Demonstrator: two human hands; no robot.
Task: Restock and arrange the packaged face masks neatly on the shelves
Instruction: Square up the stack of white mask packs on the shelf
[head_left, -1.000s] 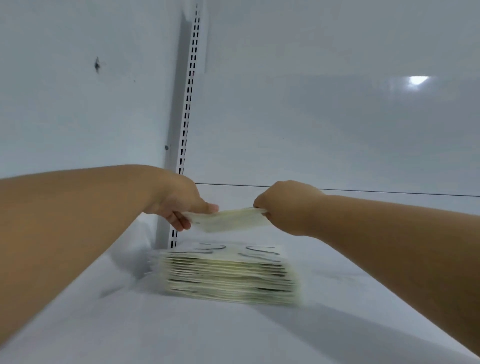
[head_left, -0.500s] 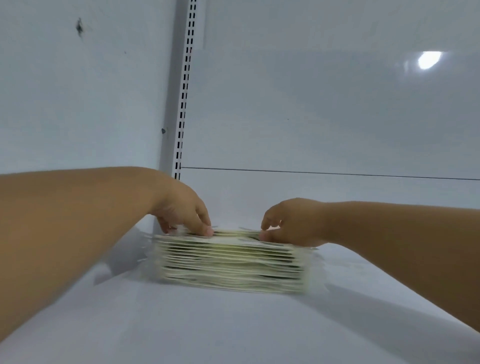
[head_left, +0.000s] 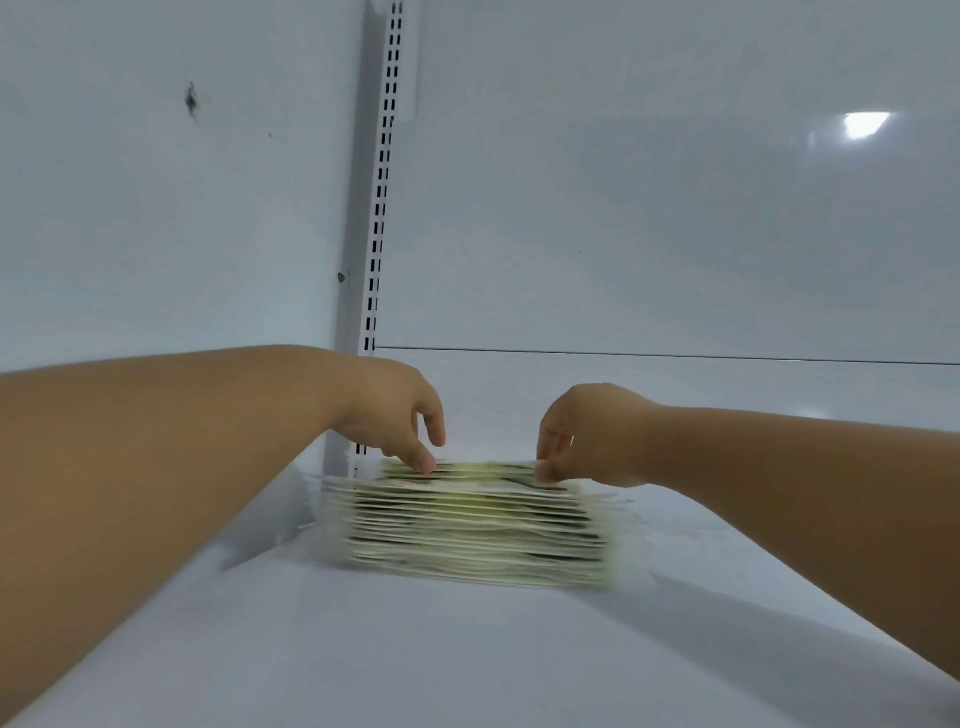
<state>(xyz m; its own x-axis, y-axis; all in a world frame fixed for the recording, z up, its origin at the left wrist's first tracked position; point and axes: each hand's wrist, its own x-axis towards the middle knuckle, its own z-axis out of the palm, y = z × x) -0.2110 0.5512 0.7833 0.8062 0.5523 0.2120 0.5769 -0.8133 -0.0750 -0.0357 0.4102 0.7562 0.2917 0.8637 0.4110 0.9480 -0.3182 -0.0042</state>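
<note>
Packets of face masks lie in one flat stack (head_left: 475, 525) on the white shelf (head_left: 467, 649), near its back left corner, just in front of the slotted upright rail (head_left: 382, 218). The stack is blurred, so print on the pale green and black wrappers cannot be read; clear edges of the packets stick out at both sides. Both hands reach in from either side over the top of the pile. The left hand (head_left: 395, 415) has its fingers bent downward, with a fingertip touching the top packet near the left end. The right hand (head_left: 587, 436) has its fingers curled, tips at the right end of the top packet; whether it pinches that packet I cannot tell.
</note>
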